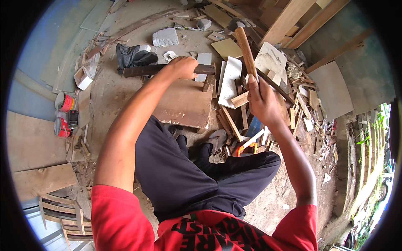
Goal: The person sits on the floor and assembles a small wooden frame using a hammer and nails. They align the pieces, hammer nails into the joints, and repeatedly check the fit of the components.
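I am watching my right hand (260,97) gripping a hammer (245,46) by its wooden handle, raised toward the upper middle of the frame with the dark head up near the lumber pile. My left hand (183,67) is closing over a dark bar (167,69) that is lying across the top edge of a brown board (184,104) at frame centre; the fingers are wrapping it from above.

To strike well, I am judging that the left hand should be pressing the bar flat and steady on the board, fingers kept back from where the head lands, with the swing coming straight down rather than glancing. I cannot tell whether a nail is standing there.

Room is tight. Offcuts (234,100) are crowding the board's right edge, just beside the right hand, and leaning planks (293,21) are filling the upper right behind the hammer, so the backswing is having little space. The left side is looser: a black bag (134,56) sits near the bar's far end, and cans (65,115) are lying well apart at the left. My feet are resting just below the board on the dirt floor (113,94).
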Demonstrator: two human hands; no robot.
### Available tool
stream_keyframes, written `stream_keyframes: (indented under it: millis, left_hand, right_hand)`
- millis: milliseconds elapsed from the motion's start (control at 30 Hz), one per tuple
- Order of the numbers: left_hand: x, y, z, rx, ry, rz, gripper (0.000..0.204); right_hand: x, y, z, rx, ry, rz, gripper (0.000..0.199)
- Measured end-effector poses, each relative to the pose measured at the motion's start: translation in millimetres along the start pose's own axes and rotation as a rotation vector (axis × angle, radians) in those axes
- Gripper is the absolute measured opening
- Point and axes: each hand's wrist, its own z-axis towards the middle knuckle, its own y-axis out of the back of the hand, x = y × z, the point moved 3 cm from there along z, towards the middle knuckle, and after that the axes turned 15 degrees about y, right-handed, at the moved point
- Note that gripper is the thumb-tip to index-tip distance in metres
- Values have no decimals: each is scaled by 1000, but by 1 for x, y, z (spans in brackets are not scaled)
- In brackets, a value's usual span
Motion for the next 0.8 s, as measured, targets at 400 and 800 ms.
stream_keyframes:
  millis: [400,800]
  left_hand:
    - [1,1,-2,27,50,15,40]
    - [2,-1,3,25,5,-6,40]
  right_hand:
    - [24,0,21,-306,298,308,49]
    - [-18,-22,-5,23,135,-154,53]
